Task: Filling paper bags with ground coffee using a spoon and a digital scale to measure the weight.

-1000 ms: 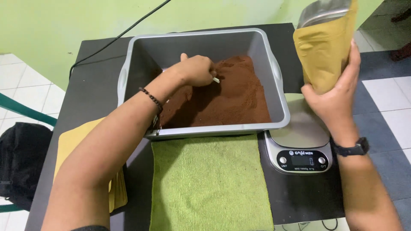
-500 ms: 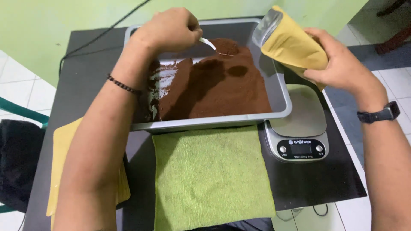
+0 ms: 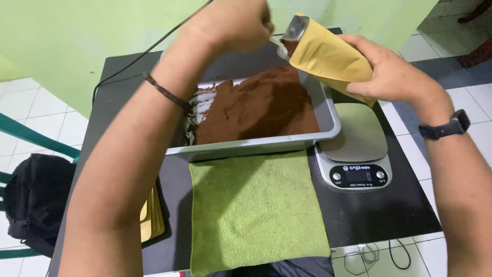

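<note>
Your left hand (image 3: 230,23) is raised over the far edge of the gray tray (image 3: 328,115), its grip closed on a small metal spoon (image 3: 279,47) whose tip sits at the mouth of the yellow pouch (image 3: 330,59). Your right hand (image 3: 392,77) wraps the pouch body, holding it tilted with its opening toward the spoon, above the tray's right corner. The brown powder (image 3: 261,105) lies heaped in the tray on the dark tabletop (image 3: 379,215).

Advice: keep the pouch mouth over the tray so spills fall back in. Tip the spoon slowly, well inside the opening. Squeeze the pouch sides lightly so the mouth stays wide. The scale (image 3: 359,174) stands just right of the tray, platform bare; the green cloth (image 3: 256,210) lies in front.
</note>
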